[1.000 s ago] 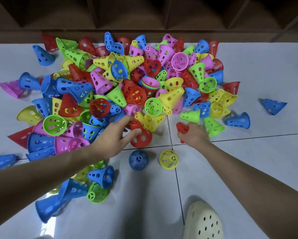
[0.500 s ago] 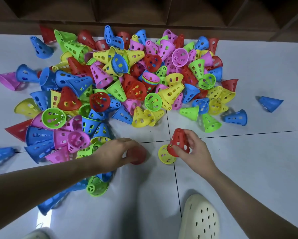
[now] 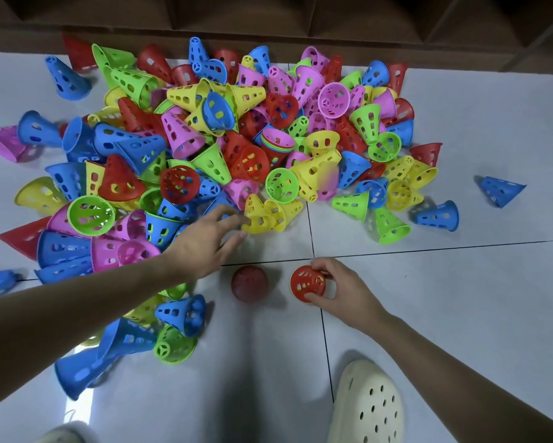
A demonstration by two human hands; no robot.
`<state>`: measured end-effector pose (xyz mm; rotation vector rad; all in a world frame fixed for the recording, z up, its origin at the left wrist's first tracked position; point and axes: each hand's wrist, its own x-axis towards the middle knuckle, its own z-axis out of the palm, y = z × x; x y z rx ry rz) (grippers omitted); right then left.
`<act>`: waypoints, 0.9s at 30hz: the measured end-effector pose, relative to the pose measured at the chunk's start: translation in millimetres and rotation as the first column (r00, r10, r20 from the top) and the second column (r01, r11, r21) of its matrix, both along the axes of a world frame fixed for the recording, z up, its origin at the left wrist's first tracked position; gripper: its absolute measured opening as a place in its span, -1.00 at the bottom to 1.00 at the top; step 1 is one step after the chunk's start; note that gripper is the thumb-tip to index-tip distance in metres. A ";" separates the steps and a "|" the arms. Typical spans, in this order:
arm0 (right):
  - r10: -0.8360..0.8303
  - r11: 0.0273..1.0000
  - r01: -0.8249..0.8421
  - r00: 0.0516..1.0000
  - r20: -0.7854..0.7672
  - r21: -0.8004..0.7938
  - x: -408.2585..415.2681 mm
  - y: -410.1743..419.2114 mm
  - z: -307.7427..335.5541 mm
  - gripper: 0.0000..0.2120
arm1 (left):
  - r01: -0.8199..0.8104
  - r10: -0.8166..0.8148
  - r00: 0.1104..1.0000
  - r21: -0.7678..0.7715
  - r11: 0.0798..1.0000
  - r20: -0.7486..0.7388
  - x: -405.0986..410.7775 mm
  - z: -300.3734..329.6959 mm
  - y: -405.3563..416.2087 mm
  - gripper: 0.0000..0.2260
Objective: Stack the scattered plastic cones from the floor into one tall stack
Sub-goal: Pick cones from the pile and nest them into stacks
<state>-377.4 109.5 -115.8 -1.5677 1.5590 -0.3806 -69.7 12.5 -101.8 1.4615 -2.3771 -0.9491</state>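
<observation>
A big pile of perforated plastic cones [image 3: 224,148] in red, yellow, blue, green and pink covers the white tiled floor. My right hand [image 3: 340,287] grips a red cone [image 3: 307,283] that stands tip-up on the floor in front of the pile. To its left a second red cone [image 3: 249,282] stands tip-up with no hand on it. My left hand [image 3: 209,239] stretches forward with spread fingers, the fingertips at a yellow cone [image 3: 258,216] on the pile's near edge. A small nested stack of many colours [image 3: 276,143] lies in the middle of the pile.
A cream clog [image 3: 368,407] stands at the lower right. Blue cones [image 3: 181,314] and a green cone [image 3: 173,346] lie under my left forearm. One stray blue cone [image 3: 500,190] lies far right. Dark wooden shelving [image 3: 268,14] runs along the back.
My left hand let go of the red cone it had set on the blue one and reached up to the yellow cone. My right hand lowered its red cone over the yellow floor cone.
</observation>
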 end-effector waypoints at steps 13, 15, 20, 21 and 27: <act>-0.414 0.873 0.415 0.908 0.061 -0.256 0.3 -153.5 33.3 -0.48 | 0.146 -0.139 0.962 -0.013 0.989 0.236 -29.7 -2.8 -37.4 -0.34; -0.421 0.880 0.413 0.907 0.019 -0.234 1.2 -172.8 34.7 -0.35 | 0.161 -0.151 0.952 -0.015 0.987 0.268 -32.8 0.3 -37.6 -0.35; -0.411 0.902 0.407 0.911 -0.001 -0.140 6.4 -189.2 28.4 -0.33 | 0.222 -0.203 0.937 -0.035 0.974 0.283 -34.5 2.2 -32.4 -0.50; -0.414 0.901 0.411 0.910 0.003 -0.140 6.7 -188.4 26.4 -0.36 | 0.232 -0.213 0.937 -0.039 0.972 0.278 -34.5 2.3 -30.8 -0.51; -0.408 0.889 0.408 0.912 0.046 -0.209 12.3 -175.2 27.3 -0.72 | 0.191 -0.181 0.954 -0.022 0.981 0.241 -38.2 3.7 -18.3 -0.65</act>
